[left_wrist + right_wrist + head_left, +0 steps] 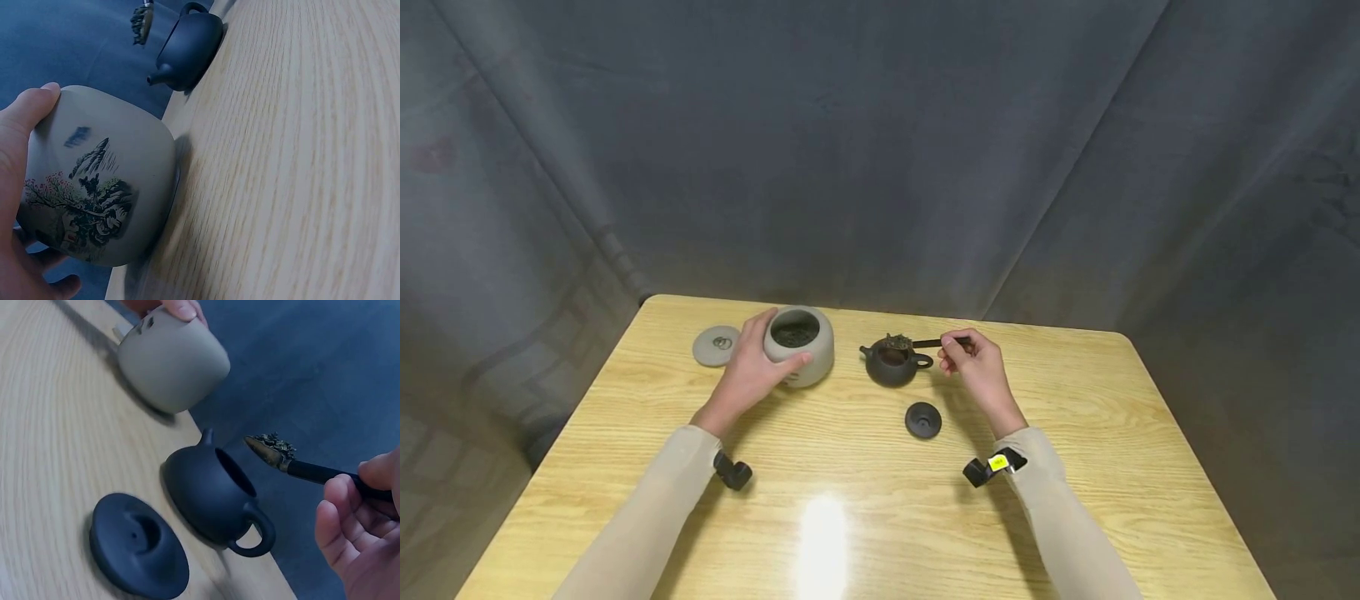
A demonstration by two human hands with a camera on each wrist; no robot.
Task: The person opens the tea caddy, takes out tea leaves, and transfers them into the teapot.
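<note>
My left hand (749, 363) grips a grey tea jar (817, 360) around its side, thumb at the front. Dark tea leaves (795, 333) show inside its mouth, and a painted landscape decorates its wall in the left wrist view. Between thumb and fingers, my right hand (982, 371) pinches the black handle of a tea scoop (312, 472). The scoop's tip bears a heap of dry tea leaves (275, 444) above the open mouth of a dark teapot (203, 490). The teapot stands upright, spout towards the jar and handle towards my right hand.
A dark round teapot lid (922, 420) lies on the wooden table (865, 450) in front of the teapot. Beyond my left hand lies the jar's flat grey lid (709, 350) with rings on top. A grey curtain (850, 150) hangs behind the table.
</note>
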